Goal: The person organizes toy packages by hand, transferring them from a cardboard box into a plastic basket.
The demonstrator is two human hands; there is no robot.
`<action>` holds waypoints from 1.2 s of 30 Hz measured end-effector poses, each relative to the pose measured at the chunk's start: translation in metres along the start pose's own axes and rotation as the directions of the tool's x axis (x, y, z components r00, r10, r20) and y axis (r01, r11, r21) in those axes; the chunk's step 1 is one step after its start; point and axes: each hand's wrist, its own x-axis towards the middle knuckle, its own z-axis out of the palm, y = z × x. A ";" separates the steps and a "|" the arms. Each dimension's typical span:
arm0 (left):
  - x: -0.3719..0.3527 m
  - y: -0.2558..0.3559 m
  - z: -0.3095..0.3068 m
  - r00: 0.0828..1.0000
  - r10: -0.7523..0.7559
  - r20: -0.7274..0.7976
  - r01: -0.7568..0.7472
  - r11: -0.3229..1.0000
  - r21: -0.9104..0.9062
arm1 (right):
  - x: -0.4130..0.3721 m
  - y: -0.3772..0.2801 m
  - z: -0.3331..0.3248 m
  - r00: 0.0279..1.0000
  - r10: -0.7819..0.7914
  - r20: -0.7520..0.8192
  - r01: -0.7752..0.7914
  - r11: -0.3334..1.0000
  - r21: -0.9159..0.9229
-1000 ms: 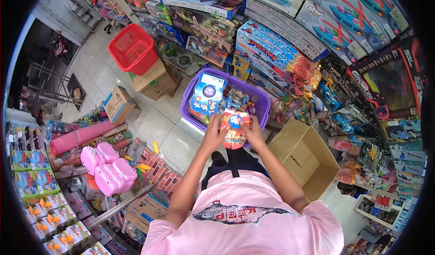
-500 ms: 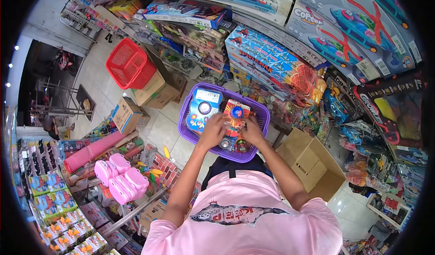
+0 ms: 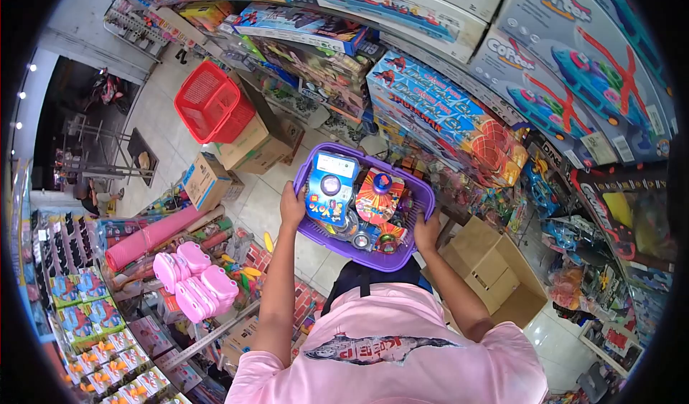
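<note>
A purple plastic basket (image 3: 373, 260) is in front of my body, tilted slightly down to the right. My left hand (image 3: 291, 205) is closed on its left side, and my right hand (image 3: 427, 232) grips the right side; the fingertips of both are partly hidden by the basket. Inside lies a blue yo-yo package (image 3: 325, 209) with a white label. Beside it is a red-and-yellow package (image 3: 378, 207) carrying a blue round toy. Smaller packaged round toys, one silver (image 3: 362, 242) and one green and red (image 3: 388, 241), lie near the basket's front.
A red basket (image 3: 208, 102) rests on cardboard boxes (image 3: 251, 146) ahead left. At right stands an open cardboard box (image 3: 495, 271). Toy boxes (image 3: 445, 110) fill the shelves ahead. Pink cases (image 3: 194, 282) and rolled material (image 3: 154, 239) are at left; another person is far left.
Both hands have left the packages inside and moved outward to the basket's two sides. The basket has shifted slightly right and down in view and turned a little.
</note>
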 end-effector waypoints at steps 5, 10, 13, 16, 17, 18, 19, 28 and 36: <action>-0.037 -0.023 -0.001 0.981 -0.165 0.106 0.176 0.978 -0.109 | 0.017 0.006 0.001 0.998 -0.047 -0.045 0.046 0.999 -0.027; -0.098 -0.042 -0.009 0.974 -0.197 0.111 0.220 0.937 -0.270 | 0.038 -0.003 -0.002 0.995 -0.037 0.091 0.051 0.986 -0.156; -0.139 -0.068 -0.003 0.978 -0.196 0.070 0.208 0.916 -0.342 | 0.040 -0.004 0.001 0.978 -0.072 0.195 0.113 0.972 -0.206; -0.192 -0.084 -0.014 0.898 -0.373 0.233 0.440 0.755 -0.486 | 0.024 -0.001 0.008 0.926 -0.183 0.329 0.246 0.955 -0.162; -0.214 -0.091 -0.018 0.898 -0.386 0.211 0.439 0.747 -0.499 | 0.013 -0.004 0.014 0.916 -0.205 0.345 0.273 0.949 -0.159; -0.236 -0.093 -0.027 0.871 -0.430 0.240 0.489 0.700 -0.521 | 0.005 0.005 0.025 0.892 -0.280 0.354 0.362 0.912 -0.193; -0.259 -0.093 -0.036 0.840 -0.471 0.271 0.538 0.648 -0.540 | -0.011 -0.003 0.029 0.862 -0.350 0.366 0.447 0.866 -0.225; -0.467 -0.173 -0.015 0.662 -0.745 0.086 0.634 0.494 -0.596 | -0.129 0.026 0.067 0.676 -0.355 0.646 0.524 0.848 -0.082; -0.572 -0.144 -0.018 0.509 -0.855 0.100 0.658 0.312 -0.686 | -0.196 0.059 0.048 0.626 -0.374 0.684 0.602 0.789 -0.120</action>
